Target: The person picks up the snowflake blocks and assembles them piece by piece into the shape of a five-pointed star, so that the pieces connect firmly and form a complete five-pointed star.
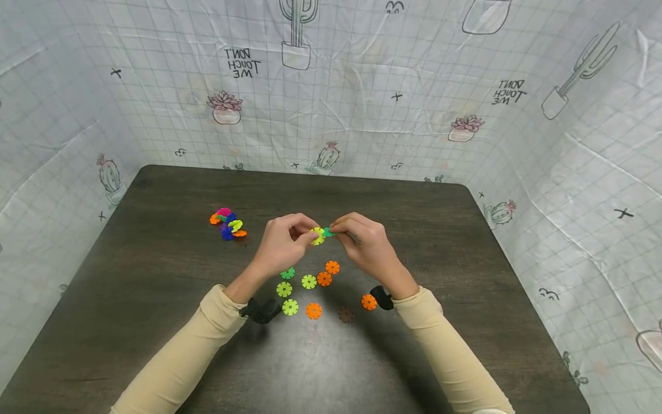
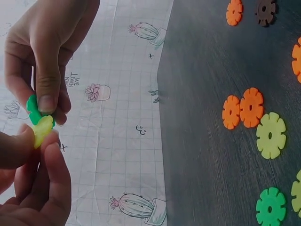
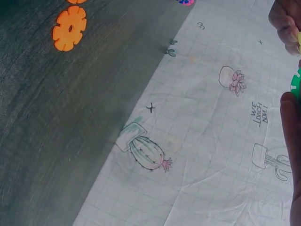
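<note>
My left hand (image 1: pixel 284 241) pinches a yellow notched disc (image 1: pixel 318 236) between thumb and fingers above the middle of the table. From the other side my right hand (image 1: pixel 366 241) pinches a green notched disc (image 1: pixel 328 232). The left wrist view shows the yellow disc (image 2: pixel 43 131) touching the green disc (image 2: pixel 33 109) at their edges; whether their notches interlock I cannot tell. At the right wrist view's edge, only part of the green disc (image 3: pixel 295 84) shows beside the right hand (image 3: pixel 290 136).
Loose discs lie on the table (image 1: pixel 170 345) below the hands: several yellow-green (image 1: pixel 290 307) and orange (image 1: pixel 313 311), one green (image 1: pixel 288 273), one brown (image 1: pixel 346 314). A multicoloured cluster of discs (image 1: pixel 231 218) lies back left. Printed cloth (image 1: pixel 351 126) surrounds the table's back and sides.
</note>
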The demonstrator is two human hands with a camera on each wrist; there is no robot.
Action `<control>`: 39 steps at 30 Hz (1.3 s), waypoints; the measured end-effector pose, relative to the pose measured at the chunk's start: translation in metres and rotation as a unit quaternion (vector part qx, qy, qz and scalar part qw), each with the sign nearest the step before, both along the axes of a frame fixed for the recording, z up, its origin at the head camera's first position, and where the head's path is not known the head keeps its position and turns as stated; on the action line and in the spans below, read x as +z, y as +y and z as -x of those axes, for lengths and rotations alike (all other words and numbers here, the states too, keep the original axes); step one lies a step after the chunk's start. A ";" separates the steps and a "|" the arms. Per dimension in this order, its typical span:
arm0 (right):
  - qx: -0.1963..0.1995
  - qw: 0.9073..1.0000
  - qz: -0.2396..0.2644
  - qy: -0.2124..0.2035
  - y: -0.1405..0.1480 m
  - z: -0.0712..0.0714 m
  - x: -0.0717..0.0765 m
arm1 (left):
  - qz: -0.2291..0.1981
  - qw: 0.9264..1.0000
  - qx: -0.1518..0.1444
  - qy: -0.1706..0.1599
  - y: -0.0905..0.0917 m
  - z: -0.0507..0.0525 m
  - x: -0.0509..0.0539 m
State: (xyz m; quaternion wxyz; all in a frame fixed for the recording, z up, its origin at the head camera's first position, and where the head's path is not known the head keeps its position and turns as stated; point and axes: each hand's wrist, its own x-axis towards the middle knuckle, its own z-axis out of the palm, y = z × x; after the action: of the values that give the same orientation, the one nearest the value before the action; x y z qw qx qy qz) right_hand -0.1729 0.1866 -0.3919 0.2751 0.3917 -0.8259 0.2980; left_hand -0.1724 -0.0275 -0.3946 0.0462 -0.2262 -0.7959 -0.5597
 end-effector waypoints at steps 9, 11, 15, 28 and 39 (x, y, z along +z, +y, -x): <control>-0.003 1.000 -0.013 0.008 -0.005 -0.006 -0.014 | 0.012 0.999 0.050 0.003 0.009 -0.005 -0.013; 0.002 1.000 -0.023 0.007 -0.005 -0.008 -0.019 | 0.018 0.998 0.059 -0.005 0.010 -0.006 -0.017; 0.003 1.000 -0.024 0.003 -0.004 -0.008 -0.024 | 0.013 0.998 0.052 -0.017 0.011 -0.008 -0.021; 0.028 0.994 -0.051 -0.097 0.004 0.004 -0.011 | -0.043 0.995 -0.021 -0.087 -0.008 -0.007 -0.017; -0.053 0.868 -0.309 -0.386 0.012 0.030 -0.044 | -0.111 0.988 -0.005 -0.105 -0.024 -0.009 -0.004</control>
State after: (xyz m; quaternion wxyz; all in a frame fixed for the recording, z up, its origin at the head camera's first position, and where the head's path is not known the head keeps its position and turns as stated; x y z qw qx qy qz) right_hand -0.2033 0.1983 -0.4354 -0.1853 0.2659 -0.9356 0.1400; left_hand -0.1631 -0.0520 -0.3985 -0.0151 -0.1638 -0.7280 -0.6656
